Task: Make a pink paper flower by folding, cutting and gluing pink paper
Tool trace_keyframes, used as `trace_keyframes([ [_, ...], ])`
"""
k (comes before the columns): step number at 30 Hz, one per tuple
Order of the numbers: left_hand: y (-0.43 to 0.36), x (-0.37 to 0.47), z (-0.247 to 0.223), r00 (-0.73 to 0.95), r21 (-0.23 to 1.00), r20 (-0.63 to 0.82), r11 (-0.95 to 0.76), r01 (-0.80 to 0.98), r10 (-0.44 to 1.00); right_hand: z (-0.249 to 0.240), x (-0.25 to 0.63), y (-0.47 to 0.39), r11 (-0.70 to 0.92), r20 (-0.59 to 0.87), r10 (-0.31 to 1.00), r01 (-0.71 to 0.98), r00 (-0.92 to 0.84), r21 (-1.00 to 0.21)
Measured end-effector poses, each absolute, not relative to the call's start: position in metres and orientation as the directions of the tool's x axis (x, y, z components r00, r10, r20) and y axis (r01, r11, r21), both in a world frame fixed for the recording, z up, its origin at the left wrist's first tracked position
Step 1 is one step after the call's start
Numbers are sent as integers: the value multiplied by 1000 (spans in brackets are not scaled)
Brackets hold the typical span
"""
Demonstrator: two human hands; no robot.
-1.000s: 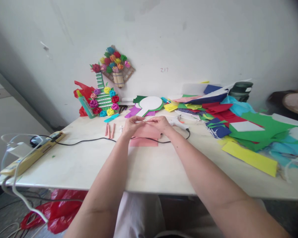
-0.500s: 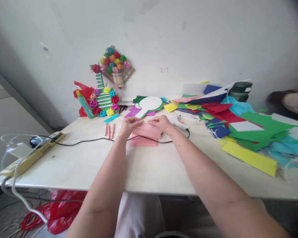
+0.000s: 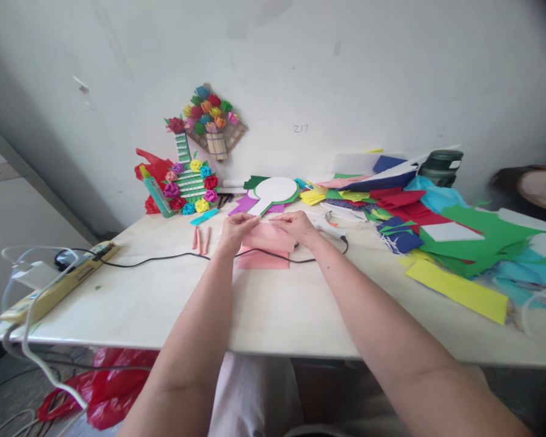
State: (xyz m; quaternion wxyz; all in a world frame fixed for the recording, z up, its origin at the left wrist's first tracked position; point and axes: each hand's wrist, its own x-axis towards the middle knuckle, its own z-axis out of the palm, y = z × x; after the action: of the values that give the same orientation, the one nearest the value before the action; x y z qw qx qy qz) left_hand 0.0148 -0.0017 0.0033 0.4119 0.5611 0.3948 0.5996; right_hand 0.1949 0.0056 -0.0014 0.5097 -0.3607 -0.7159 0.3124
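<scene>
Between my two hands hangs a sheet of pink paper (image 3: 267, 238), pinched along its top edge. My left hand (image 3: 237, 232) is closed on the left end of that edge, and my right hand (image 3: 295, 228) on the right end. A second pink sheet (image 3: 264, 261) lies flat on the table just below it. To the left of my left hand rest several thin rolled pink paper pieces (image 3: 206, 240). Behind my hands lies a white round cutout with a handle (image 3: 275, 192), backed by green. A glue gun (image 3: 330, 227) lies right of my right hand, partly hidden.
A black cord (image 3: 159, 261) crosses the table from the power strip (image 3: 68, 279) at left. A glue bottle (image 3: 157, 194) and a flower-trimmed craft (image 3: 192, 182) stand at the back left. Coloured sheets (image 3: 473, 237) are heaped at the right, near a dark green jar (image 3: 441, 168).
Both hands stay in nearly the same place, gripping the pink paper. My left fingertips have shifted very slightly left. Everything else on the table looks the same.
</scene>
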Motion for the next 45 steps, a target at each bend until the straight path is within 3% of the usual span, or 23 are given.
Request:
trace_keyframes([
  [10, -3, 12, 3, 6, 946, 303, -300, -122, 953, -5, 191, 9, 640, 600, 767, 192, -230, -744],
  [19, -5, 5, 7, 174, 970, 237, -224, -91, 956, -8, 191, 10, 667, 617, 743, 219, -258, -712],
  [25, -4, 2, 10, 25, 957, 277, -274, -90, 960, -8, 192, 11, 678, 627, 733, 207, -264, -705],
  [34, -3, 7, 4, 78, 931, 291, -302, 207, 953, -8, 191, 9, 690, 638, 722, 215, -269, -691],
  [41, 3, 6, -3, 182, 950, 270, -292, 111, 946, -11, 189, 11, 655, 602, 753, 214, -266, -725],
  [45, 2, 7, -2, 156, 960, 254, -269, 81, 954, -7, 192, 9, 623, 573, 778, 196, -258, -757],
])
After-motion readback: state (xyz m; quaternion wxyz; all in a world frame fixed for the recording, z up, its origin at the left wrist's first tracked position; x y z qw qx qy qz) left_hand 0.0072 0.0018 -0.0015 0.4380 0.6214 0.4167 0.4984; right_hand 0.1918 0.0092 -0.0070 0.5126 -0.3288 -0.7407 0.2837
